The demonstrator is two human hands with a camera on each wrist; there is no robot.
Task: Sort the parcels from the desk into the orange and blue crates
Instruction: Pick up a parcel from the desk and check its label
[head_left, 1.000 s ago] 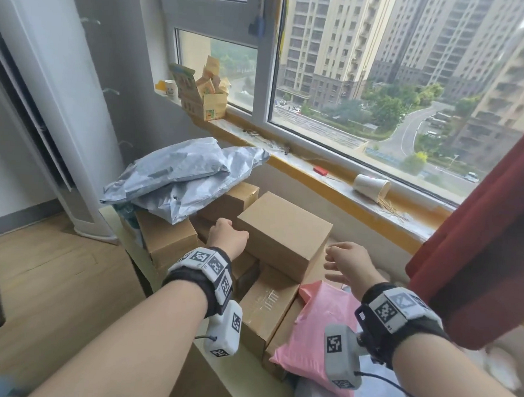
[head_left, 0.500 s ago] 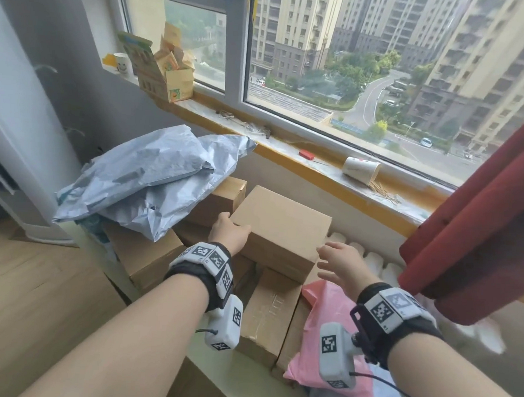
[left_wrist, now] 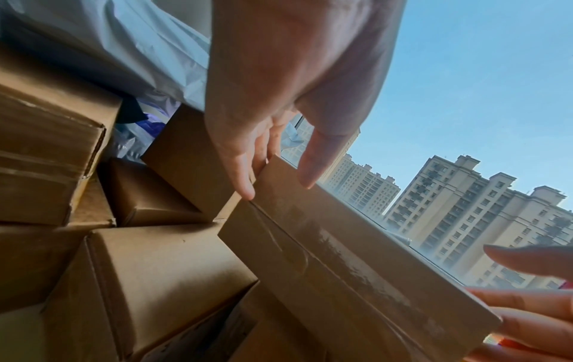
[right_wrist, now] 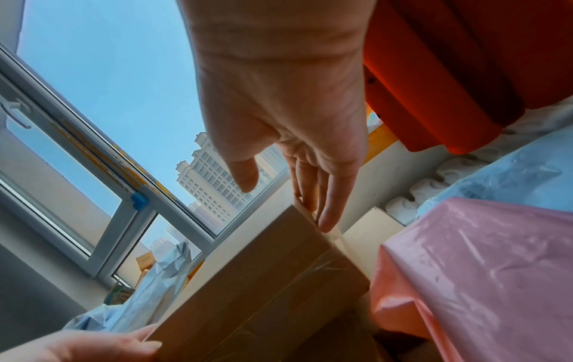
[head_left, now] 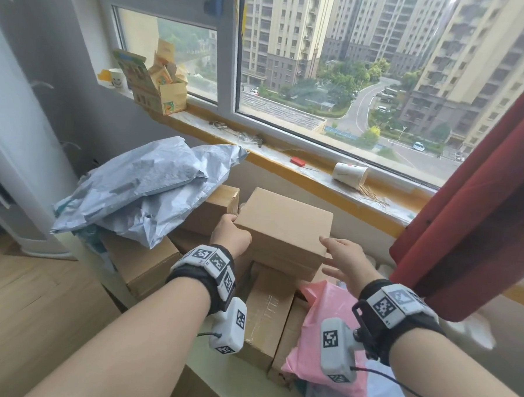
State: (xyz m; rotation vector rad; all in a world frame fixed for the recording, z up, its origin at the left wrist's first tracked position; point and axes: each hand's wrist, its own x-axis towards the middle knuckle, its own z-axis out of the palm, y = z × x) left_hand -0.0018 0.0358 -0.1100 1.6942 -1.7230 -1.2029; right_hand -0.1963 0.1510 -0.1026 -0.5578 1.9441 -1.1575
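Observation:
A plain cardboard box (head_left: 283, 223) lies on top of a pile of parcels on the desk, below the window. My left hand (head_left: 230, 227) holds its left end, with the thumb on the top edge and the fingers (left_wrist: 245, 181) down the end face. My right hand (head_left: 336, 257) is at the right end, where its straight fingers (right_wrist: 325, 215) touch the box corner (right_wrist: 263, 281) and the thumb stands off in the air. In the left wrist view the taped side of the box (left_wrist: 356, 269) faces me. No orange or blue crate is in view.
Two grey poly mailers (head_left: 146, 186) lie on further boxes (head_left: 142, 262) at the left. A pink mailer (head_left: 329, 332) and a taped box (head_left: 267, 314) lie nearer me. A paper cup (head_left: 348, 174) lies on the sill. A red curtain (head_left: 472, 209) hangs at the right.
My left hand has slid from the lower boxes up to the left end of the top box. My right hand has reached forward to its right end.

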